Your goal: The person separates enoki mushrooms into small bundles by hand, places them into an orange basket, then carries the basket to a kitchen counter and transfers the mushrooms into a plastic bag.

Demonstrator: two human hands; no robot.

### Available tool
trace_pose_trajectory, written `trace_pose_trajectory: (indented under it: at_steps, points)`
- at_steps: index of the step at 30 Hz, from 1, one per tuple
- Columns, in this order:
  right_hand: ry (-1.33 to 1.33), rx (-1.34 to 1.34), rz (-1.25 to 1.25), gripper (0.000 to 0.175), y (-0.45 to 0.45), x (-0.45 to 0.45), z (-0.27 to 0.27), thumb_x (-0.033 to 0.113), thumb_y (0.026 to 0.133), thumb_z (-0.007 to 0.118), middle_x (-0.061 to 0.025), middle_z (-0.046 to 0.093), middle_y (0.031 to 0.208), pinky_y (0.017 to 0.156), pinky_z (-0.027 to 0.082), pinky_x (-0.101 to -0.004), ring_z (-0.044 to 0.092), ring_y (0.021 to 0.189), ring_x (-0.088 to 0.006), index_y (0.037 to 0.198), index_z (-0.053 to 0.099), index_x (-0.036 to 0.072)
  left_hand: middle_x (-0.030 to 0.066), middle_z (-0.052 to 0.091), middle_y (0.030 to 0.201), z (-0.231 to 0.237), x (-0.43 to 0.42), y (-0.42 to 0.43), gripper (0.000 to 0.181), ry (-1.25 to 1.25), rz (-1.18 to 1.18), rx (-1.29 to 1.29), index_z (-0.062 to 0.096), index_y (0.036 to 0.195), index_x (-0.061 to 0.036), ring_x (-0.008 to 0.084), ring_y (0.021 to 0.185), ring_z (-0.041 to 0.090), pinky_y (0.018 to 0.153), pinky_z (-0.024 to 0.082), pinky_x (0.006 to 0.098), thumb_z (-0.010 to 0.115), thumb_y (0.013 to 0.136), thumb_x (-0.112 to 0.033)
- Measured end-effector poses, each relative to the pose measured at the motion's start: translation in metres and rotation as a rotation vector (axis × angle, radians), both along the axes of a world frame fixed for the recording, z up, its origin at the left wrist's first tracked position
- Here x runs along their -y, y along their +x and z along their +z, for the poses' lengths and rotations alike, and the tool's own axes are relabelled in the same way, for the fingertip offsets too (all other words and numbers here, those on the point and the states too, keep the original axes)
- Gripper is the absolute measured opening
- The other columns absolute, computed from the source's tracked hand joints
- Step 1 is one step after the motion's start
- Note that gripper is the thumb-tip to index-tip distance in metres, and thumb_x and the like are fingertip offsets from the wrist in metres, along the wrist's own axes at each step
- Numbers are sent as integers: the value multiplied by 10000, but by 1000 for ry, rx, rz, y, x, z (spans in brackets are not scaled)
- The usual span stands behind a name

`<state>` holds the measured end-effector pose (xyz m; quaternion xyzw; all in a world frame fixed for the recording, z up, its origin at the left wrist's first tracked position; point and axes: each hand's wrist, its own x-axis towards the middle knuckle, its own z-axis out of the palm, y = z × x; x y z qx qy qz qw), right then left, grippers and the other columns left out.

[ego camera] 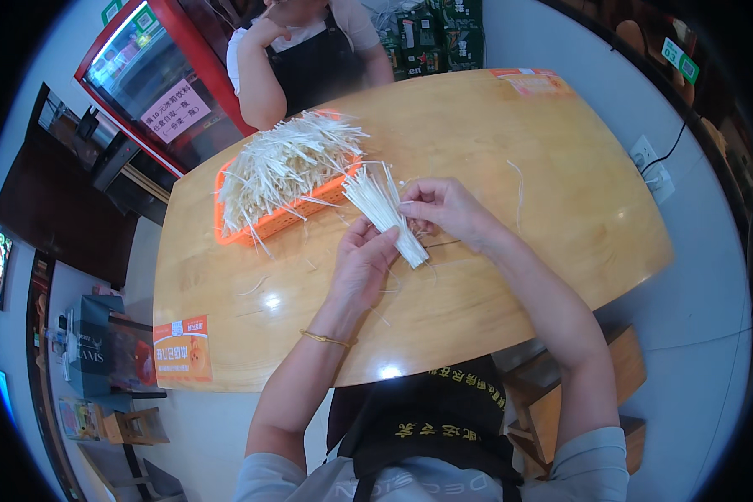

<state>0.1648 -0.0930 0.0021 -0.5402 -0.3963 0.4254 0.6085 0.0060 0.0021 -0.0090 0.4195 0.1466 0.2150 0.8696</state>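
My left hand [366, 258] grips a bundle of thin white strands [381, 204] from its left side, the thumb lying across the lower part. The strands look like enoki mushrooms or thin noodles; I cannot tell which. At the bundle's right side, the thumb and fingers of my right hand [438, 210] pinch together at its outer strands. The bundle slants over the table, its upper end fanned out and its lower end even. Up and to the left, an orange plastic basket [288, 218] is heaped with more white strands [288, 164], many poking over its rim.
Loose strands lie scattered on the wooden table [577, 188], including one long strand [519, 191] on the right. Printed cards are at the table's left [182, 348] and far edges. Across the table sits a person in a dark apron [317, 66]. Wooden stools [571, 401] stand at lower right.
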Motion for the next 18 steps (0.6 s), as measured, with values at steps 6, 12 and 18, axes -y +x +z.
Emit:
trace_pose_trajectory:
  at_steps: [6,12,18]
  points:
    - [19,-16,-37,137,-9,1,9,173,927,589,8,601,802,575,438,-199,532,673,-45,947,605,39,125,607,1138,-4,-3,0,328,-66,6,2,486,1207,9,233,1034,621,938,514,391,572,891,0]
    - [315,-500,-78,162,17,14,26,195,960,514,-41,584,883,607,484,-284,529,690,-80,962,534,35,121,603,1142,-3,-9,-3,334,-50,-19,-31,494,1211,11,240,1052,611,947,510,393,582,889,-5]
    - [-150,-138,-19,192,3,11,24,234,913,619,1,580,745,455,387,-201,477,550,-41,953,540,63,101,600,1142,5,2,-1,381,0,-57,-37,488,1253,-16,233,1048,610,944,509,385,586,884,3]
